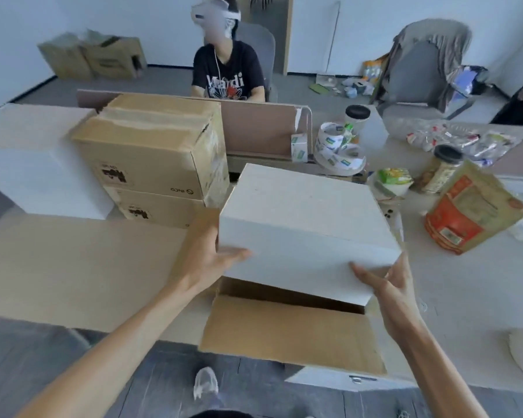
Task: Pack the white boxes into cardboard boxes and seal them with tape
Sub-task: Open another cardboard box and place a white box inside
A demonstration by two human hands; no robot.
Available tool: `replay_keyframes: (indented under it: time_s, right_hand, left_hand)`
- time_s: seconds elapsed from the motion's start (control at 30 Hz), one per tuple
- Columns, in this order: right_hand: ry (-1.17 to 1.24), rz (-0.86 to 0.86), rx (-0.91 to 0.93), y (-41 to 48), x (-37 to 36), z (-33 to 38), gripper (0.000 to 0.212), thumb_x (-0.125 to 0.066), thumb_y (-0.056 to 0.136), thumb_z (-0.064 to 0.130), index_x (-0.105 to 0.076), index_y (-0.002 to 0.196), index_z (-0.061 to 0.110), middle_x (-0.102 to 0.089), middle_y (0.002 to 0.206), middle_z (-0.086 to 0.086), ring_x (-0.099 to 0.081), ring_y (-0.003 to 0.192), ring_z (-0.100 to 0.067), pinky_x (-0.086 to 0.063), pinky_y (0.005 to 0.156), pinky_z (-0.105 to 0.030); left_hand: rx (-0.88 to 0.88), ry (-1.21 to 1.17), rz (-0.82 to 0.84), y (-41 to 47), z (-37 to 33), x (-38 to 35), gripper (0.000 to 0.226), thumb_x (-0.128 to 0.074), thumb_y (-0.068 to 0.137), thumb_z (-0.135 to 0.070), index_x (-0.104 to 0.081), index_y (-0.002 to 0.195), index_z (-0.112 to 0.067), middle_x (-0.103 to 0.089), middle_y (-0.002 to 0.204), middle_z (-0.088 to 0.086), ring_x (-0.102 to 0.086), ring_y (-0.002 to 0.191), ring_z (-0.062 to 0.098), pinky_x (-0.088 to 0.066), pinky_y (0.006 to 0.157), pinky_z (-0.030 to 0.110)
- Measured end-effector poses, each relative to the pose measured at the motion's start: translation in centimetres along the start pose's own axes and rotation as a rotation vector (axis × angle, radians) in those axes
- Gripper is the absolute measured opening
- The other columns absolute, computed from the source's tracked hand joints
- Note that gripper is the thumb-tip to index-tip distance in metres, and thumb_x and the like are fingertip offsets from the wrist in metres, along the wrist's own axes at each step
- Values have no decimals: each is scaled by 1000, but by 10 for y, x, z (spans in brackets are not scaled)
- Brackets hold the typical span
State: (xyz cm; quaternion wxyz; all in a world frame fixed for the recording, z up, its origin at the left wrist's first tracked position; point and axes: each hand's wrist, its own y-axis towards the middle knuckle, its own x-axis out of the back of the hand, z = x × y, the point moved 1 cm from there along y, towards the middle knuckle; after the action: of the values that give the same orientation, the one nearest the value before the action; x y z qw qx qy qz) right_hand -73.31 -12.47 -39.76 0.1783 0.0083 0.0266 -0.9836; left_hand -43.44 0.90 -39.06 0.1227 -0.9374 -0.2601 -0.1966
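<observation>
I hold a white box between both hands, tilted, just above an open cardboard box at the table's near edge. My left hand grips the box's left end, thumb across its front face. On the front right corner, my right hand holds it with the thumb on the front face. The cardboard box's near flap hangs open toward me. Another white box sits far left. Two sealed cardboard boxes are stacked behind. Tape rolls lie past the held box.
A flat cardboard sheet covers the table at left. Jars, a red and tan pouch and wrappers crowd the right side. A seated person in a black shirt is across a low divider. My shoe shows on the floor.
</observation>
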Motion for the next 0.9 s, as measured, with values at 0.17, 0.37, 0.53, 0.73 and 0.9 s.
replay_keyframes:
  time_s: [0.17,0.37,0.53,0.73,0.9]
  right_hand:
    - [15,13,-63,-5,9,-33,57,-88,65,30,-51,108,24,-64,120,-8,-59,117,-29,-46,101,-59]
    - [-5,-49,-163,0,13,-32,43,-73,73,63,-50,91,32,-54,100,-3,-56,100,-26,-44,93,-45]
    - [-43,-157,-207,12,4,-30,52,-58,78,64,-43,96,18,-48,100,2,-49,94,-18,-39,84,-39]
    - [-175,-183,-252,13,-5,-39,41,-56,71,50,-46,95,18,-45,95,2,-43,88,-18,-34,74,-33]
    - [-397,-64,-287,10,3,-45,46,-61,88,11,-46,131,16,-60,119,2,-58,110,-17,-44,82,-31]
  left_hand:
    - [93,35,-34,-19,5,-15,64,-84,63,-46,-55,116,-26,-66,109,-12,-62,101,7,-53,79,30]
    - [120,59,2,-12,14,-23,64,-80,57,-55,-56,109,-25,-67,105,-7,-64,97,10,-55,83,36]
    - [101,1,28,3,28,-23,65,-78,52,-61,-55,104,-29,-67,104,-8,-63,98,10,-53,88,39]
    - [44,-36,91,8,56,-33,57,-78,61,-48,-49,108,-34,-62,116,-7,-58,110,10,-48,98,40]
    - [41,121,260,12,75,-25,90,-63,64,-67,-27,135,-25,-33,140,-11,-35,128,11,-32,109,35]
